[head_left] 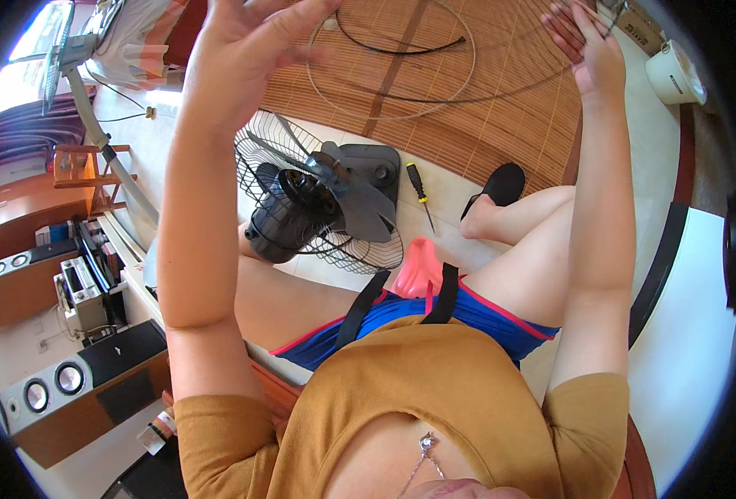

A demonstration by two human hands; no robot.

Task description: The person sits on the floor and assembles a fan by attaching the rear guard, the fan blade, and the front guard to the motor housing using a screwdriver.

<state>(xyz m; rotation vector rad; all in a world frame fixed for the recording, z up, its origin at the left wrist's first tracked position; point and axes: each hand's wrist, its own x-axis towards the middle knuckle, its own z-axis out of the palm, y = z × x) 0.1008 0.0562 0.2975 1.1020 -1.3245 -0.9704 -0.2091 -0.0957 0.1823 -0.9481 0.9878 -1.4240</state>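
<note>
My left hand (260, 37) is raised at the top left, its visible fingers stretched apart with nothing seen in them; the upper edge cuts it off. At the top right my right hand (582, 46) has its fingers bent at the rim of what looks like a thin wire fan guard (521, 71), whose fine bars blur against the mat. Below stands a black fan (301, 195), tilted on the floor between my legs, its blades (359, 200) bare in front of the rear guard (260, 150). A yellow-and-black screwdriver (418, 183) lies right of its base (380, 162).
A pale ring (473, 62) and a curved black strip (418, 51) show over the brown bamboo mat (501, 125). A pink plastic piece (419, 266) lies at my lap. Speakers (68, 378) stand left, a white bucket (669, 76) far right, a wooden stool (81, 170) far left.
</note>
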